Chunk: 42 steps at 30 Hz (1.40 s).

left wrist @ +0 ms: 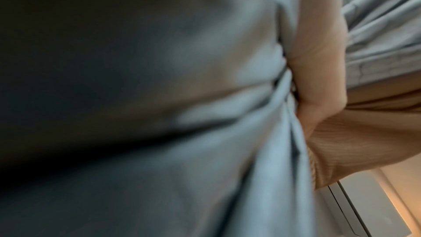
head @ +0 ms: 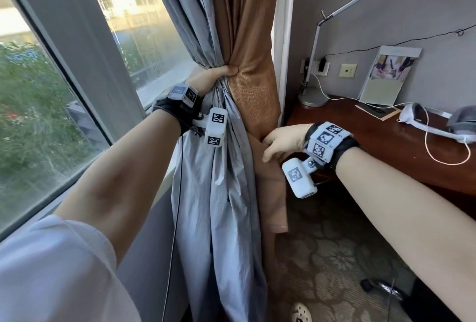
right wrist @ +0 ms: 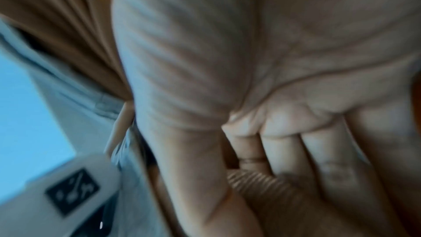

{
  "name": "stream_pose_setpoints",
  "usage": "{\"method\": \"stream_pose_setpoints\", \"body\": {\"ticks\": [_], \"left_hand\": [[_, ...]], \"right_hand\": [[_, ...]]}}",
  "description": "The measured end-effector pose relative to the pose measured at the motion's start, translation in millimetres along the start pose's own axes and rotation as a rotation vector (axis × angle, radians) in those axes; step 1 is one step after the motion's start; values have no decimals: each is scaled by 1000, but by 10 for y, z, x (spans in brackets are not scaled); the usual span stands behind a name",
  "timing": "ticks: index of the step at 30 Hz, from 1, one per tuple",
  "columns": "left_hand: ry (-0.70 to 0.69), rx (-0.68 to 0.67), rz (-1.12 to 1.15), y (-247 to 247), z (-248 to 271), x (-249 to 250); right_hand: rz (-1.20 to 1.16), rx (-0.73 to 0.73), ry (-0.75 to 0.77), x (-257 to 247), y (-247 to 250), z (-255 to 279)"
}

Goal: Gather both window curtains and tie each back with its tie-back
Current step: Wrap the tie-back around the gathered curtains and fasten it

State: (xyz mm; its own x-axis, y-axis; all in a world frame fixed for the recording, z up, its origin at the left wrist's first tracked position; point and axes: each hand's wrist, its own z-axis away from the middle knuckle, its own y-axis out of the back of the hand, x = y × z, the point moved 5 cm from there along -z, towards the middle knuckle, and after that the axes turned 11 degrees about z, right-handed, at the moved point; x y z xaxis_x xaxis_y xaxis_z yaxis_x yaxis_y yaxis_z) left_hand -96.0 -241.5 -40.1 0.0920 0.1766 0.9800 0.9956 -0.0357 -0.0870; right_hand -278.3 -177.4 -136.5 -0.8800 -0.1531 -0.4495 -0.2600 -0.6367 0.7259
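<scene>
A grey-lined brown curtain [head: 247,25] hangs at the right edge of the window, bunched into one column. My left hand [head: 216,74] grips the bunch at mid height, fingers wrapped round the grey folds [left wrist: 262,150] and brown cloth [left wrist: 364,141]; in the left wrist view the left hand [left wrist: 318,78] presses into the gather. Lower and to the right, my right hand [head: 280,141] curls round a flat brown tie-back band [head: 273,198] that hangs down beside the curtain. The right wrist view shows the right hand [right wrist: 296,132] folded over ribbed brown fabric [right wrist: 250,179]. The band's upper end is hidden.
The window pane [head: 51,115] and its sill lie to the left. A dark wooden desk [head: 386,136] stands close on the right with a lamp base [head: 313,97], white headphones [head: 422,121], cables and a card stand [head: 389,77]. Patterned carpet and a shoe [head: 301,312] are below.
</scene>
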Motion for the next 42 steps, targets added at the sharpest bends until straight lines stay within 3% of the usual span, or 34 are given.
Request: {"method": "stream_pose_setpoints", "body": {"ticks": [3, 6, 9, 11, 16, 20, 23, 27, 30, 37, 42], "left_hand": [[4, -14, 7, -8, 5, 15], [-8, -26, 20, -15, -24, -1], [4, -40, 35, -31, -70, -36], [12, -34, 39, -19, -114, -66], [44, -7, 48, 54, -224, -145], [43, 32, 46, 95, -272, -193], [25, 50, 45, 140, -317, -220], [18, 63, 33, 124, -219, -117], [9, 61, 47, 120, -189, -83], [-6, 93, -30, 109, -173, -40], [-16, 96, -23, 75, -131, -15]], "right_hand": [[-166, -43, 12, 105, 90, 52], [-298, 68, 46, 146, 358, 176], [-215, 216, 97, 134, 679, 335], [-141, 235, 132, 93, 794, 458], [-515, 207, 309, -50, 987, 701], [-584, 222, 447, -206, 1084, 778], [-761, 220, 532, -258, 1159, 816], [-1152, 221, 415, -103, 1214, 707], [-1286, 248, 390, -37, 1241, 660], [-1296, 352, 438, -11, 1561, 877], [-1315, 274, 285, 268, 1447, 787]]}}
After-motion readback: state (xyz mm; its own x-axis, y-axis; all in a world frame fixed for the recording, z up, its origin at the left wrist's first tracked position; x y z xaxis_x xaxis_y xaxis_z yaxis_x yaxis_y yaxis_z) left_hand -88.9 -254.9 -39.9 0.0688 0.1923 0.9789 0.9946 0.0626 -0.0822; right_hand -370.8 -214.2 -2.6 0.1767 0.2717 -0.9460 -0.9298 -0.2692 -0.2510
